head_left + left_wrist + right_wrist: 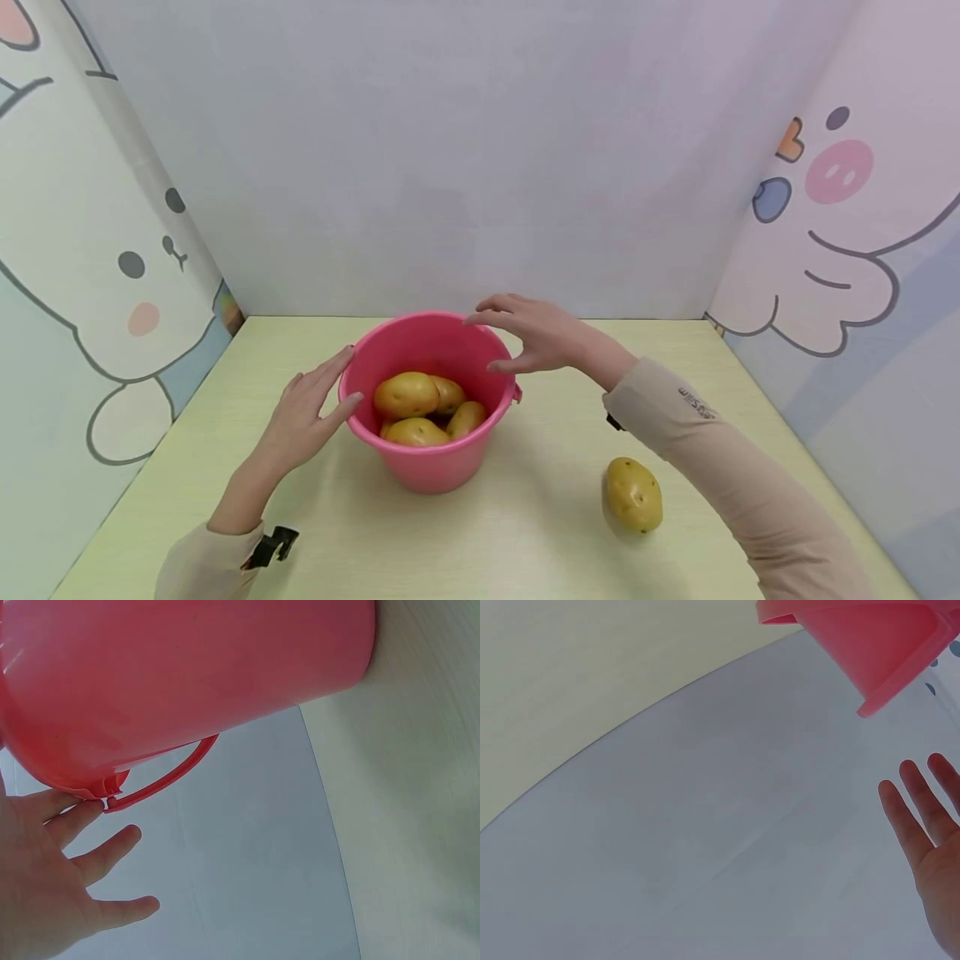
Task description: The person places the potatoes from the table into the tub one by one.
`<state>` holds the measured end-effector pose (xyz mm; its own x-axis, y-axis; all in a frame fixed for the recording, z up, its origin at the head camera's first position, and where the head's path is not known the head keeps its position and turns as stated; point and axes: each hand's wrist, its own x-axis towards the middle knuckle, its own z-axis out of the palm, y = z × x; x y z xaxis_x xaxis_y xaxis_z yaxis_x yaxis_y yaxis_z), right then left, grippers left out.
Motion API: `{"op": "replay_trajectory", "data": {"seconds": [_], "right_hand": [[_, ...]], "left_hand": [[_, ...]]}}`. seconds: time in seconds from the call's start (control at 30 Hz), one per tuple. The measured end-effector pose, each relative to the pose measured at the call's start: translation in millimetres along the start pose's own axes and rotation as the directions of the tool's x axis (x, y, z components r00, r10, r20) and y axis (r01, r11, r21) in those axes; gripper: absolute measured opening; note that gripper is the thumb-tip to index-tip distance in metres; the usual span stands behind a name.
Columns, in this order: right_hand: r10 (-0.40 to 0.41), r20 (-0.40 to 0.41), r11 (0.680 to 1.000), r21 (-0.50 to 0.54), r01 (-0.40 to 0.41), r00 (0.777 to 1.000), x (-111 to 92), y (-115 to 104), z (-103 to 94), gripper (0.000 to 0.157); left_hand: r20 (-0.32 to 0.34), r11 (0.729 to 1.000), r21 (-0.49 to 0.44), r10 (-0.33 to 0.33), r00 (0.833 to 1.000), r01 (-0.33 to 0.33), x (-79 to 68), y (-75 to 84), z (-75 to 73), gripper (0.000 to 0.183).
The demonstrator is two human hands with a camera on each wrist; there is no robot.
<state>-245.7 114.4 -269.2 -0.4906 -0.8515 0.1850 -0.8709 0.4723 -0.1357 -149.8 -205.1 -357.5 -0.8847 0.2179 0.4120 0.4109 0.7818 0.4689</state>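
A pink bucket [438, 473] stands upright on the table with several yellow potatoes [407, 395] inside. At its left rim is my left hand [303, 417], fingers extended and thumb apart. The left wrist view shows this hand's fingertips against the rim near the mount of the pink handle [169, 780], which hangs along the outer wall. Over the right rim hovers my right hand [540, 333], spread and holding nothing. In the right wrist view a gap separates its straight fingers [906, 825] from the bucket [874, 637]. A single potato [633, 495] lies to the right, near the right forearm.
The pale yellow tabletop [540, 542] ends at a plain grey-white back wall [480, 167]. Side panels with cartoon animals [840, 171] flank it left and right. Both wrists wear black straps [270, 547] over beige sleeves.
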Motion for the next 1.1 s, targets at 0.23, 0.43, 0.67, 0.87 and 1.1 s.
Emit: {"op": "replay_trajectory", "data": {"seconds": [0.23, 0.43, 0.67, 0.87, 1.1], "right_hand": [[-0.004, -0.024, 1.0, -0.027, 0.004, 1.0, -16, 5, -1.3, 0.064], [0.015, -0.022, 0.999, -0.05, -0.016, 1.0, -31, 7, -1.9, 0.064], [0.052, 0.001, 0.996, -0.07, -0.052, 0.999, -47, 8, 2.1, 0.062], [0.025, -0.012, 0.996, -0.082, -0.026, 1.0, -60, 11, 5.2, 0.059], [-0.02, -0.037, 0.995, -0.101, 0.016, 0.999, -79, 10, 5.8, 0.058]], "left_hand": [[0.001, 1.0, 0.002, -0.005, 1.0, 0.005, -0.5, -1.4, -0.2, 0.065], [0.001, 1.0, 0.008, -0.007, 1.0, 0.007, -0.2, -2.2, -0.6, 0.065], [0.003, 1.0, 0.006, -0.003, 1.0, 0.003, -0.5, -1.6, -1.1, 0.066], [0.007, 1.0, 0.003, -0.006, 1.0, 0.006, -0.5, -0.7, -1.6, 0.065], [0.014, 1.0, 0.001, -0.006, 1.0, 0.006, 0.1, -0.5, -2.1, 0.065]]}}
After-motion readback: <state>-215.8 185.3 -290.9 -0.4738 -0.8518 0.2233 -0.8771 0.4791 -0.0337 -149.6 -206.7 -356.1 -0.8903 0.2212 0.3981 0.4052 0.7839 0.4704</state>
